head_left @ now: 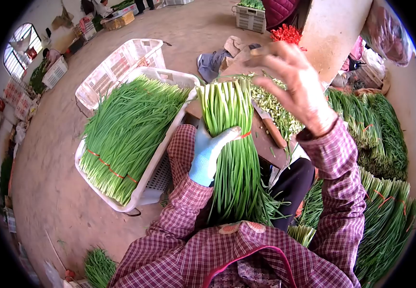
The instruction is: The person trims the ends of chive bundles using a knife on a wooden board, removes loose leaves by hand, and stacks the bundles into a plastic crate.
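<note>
My left hand (207, 152), in a light blue glove, grips a bundle of garlic chives (234, 170) with the thumb across its front. The pale cut ends point away from me and the green leaves hang toward my lap. A red band (245, 135) crosses the bundle beside my thumb. Raised on the right, my bare right hand (296, 86) has its fingers apart and nothing visible in them. Just beyond it is a cluster of red bands (287, 34). A knife (272, 128) with a wooden handle lies on the board (265, 150) among chopped stem ends (277, 103).
At left, a white plastic crate (143, 204) holds banded chives (131, 129), with another white crate (121, 60) behind it. More bundles (385, 206) are stacked at right. A pillar (335, 38) stands ahead on the right. People and crates are in the far background.
</note>
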A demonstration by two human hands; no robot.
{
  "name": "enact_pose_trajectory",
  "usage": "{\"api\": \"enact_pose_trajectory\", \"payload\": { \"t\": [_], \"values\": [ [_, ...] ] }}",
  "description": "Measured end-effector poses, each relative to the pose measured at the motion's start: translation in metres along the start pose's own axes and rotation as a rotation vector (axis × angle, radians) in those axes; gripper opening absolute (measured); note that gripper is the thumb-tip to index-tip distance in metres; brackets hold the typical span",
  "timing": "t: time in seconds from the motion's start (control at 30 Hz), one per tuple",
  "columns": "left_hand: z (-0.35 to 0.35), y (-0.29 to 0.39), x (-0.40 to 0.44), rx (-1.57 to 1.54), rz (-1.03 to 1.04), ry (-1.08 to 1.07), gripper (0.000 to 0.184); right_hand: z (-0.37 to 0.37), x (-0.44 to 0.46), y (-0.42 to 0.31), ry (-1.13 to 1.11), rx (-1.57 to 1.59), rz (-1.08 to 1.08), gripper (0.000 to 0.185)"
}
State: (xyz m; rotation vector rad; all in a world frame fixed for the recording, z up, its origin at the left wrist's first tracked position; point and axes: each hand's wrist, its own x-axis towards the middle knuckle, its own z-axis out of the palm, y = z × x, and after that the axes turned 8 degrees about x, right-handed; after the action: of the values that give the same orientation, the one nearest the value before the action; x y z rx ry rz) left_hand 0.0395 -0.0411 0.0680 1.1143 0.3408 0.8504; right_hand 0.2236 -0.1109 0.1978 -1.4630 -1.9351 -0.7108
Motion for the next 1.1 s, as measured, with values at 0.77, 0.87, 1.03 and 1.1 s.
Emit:
{"api": "enact_pose_trajectory", "payload": {
  "t": [0.77,0.87,1.03,1.1],
  "values": [
    [-0.029,0.023,0.012,-0.052,0.192,0.184,0.053,-0.060,-0.029,0.093,-0.110,-0.217,0.641,0.056],
    [-0.014,0.043,0.024,-0.011,0.350,0.197,0.047,0.002,-0.042,-0.005,-0.088,0.291,0.286,0.103],
    [0.017,0.060,0.029,0.125,0.487,0.152,0.067,0.079,-0.049,-0.071,0.040,0.747,0.383,0.128],
    [0.029,0.063,0.028,0.232,0.505,0.136,0.089,0.090,-0.048,-0.073,0.205,0.966,0.520,0.127]
  ]
}}
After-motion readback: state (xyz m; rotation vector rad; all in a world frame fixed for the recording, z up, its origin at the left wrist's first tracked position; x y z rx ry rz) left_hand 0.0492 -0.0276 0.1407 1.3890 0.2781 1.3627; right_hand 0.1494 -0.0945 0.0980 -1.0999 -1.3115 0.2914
